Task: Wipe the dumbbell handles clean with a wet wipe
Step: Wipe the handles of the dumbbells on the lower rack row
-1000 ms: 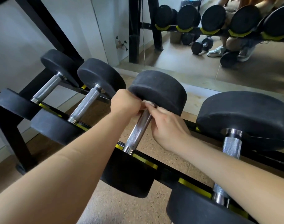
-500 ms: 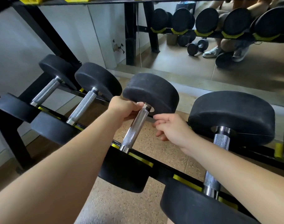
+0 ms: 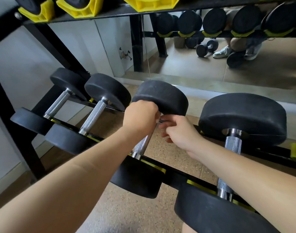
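Left hand (image 3: pixel 141 117) fingers wrapped round top of the 3rd handle (image 3: pixel 141 145) on the rack (image 3: pixel 175 176), wipe not visible, prob under the palm. Right hand (image 3: pixel 180 132) fingers loosely curled beside it, empty afaict. 4th handle (image 3: pixel 233 143) looks still to do

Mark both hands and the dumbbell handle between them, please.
left hand (image 3: pixel 141 115), head view, back of the hand.
right hand (image 3: pixel 181 134), head view, back of the hand.
dumbbell handle (image 3: pixel 141 145), head view, knurled stretch below the left hand.
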### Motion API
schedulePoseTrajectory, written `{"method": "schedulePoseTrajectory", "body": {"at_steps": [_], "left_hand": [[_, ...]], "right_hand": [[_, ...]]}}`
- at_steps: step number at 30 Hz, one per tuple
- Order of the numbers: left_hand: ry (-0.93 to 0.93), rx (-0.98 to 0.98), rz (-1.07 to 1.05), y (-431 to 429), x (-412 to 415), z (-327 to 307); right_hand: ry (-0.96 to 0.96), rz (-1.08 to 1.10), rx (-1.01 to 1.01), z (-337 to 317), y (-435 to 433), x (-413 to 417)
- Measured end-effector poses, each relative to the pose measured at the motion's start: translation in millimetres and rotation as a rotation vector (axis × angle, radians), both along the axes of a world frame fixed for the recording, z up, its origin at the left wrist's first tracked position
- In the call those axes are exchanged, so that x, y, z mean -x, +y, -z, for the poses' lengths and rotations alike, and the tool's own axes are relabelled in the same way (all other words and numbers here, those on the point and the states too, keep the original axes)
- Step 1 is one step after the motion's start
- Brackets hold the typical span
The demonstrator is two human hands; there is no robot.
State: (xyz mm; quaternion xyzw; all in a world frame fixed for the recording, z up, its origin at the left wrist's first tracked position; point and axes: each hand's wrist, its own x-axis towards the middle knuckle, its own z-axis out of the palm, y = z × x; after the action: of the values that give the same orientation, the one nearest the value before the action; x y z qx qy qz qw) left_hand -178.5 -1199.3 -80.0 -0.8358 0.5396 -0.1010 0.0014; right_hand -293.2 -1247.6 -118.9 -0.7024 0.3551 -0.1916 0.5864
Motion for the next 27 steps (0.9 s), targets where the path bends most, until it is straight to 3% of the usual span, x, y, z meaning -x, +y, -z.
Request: {"method": "schedulePoseTrajectory", "body": {"at_steps": [2,6,8,10,12,16,23,27], "left_hand": [[0.019,0.011,0.028,-1.9,-6.2,1.3],[-0.137,-0.191,0.271,8.3,-1.1,16.1],[-0.135,-0.156,0.335,8.9,-7.2,19.2],[-0.021,0.016,0.293,6.0,-13.8,16.4],[0.149,0.162,0.122,3.7,-15.6,12.9],[0.498,0.259,-0.127,12.8,-22.8,13.4],[0.460,0.048,0.024,19.6,-26.0,8.5],[0.524,-0.086,0.045,32.6,-29.3,3.2]], "right_hand": [[-0.020,0.054,0.042,4.4,-1.2,-3.1],[0.005,0.081,0.007,15.2,-4.4,-4.3],[0.022,0.068,-0.021,18.8,-4.6,-1.2],[-0.039,0.091,0.003,17.9,-6.9,-1.2],[-0.071,0.090,0.154,17.3,-8.3,-5.2],[-0.049,0.028,0.362,23.1,-3.5,-11.7],[-0.075,0.033,0.493,25.8,-7.9,-20.1],[-0.067,-0.036,0.739,37.0,-11.2,-16.6]]}}
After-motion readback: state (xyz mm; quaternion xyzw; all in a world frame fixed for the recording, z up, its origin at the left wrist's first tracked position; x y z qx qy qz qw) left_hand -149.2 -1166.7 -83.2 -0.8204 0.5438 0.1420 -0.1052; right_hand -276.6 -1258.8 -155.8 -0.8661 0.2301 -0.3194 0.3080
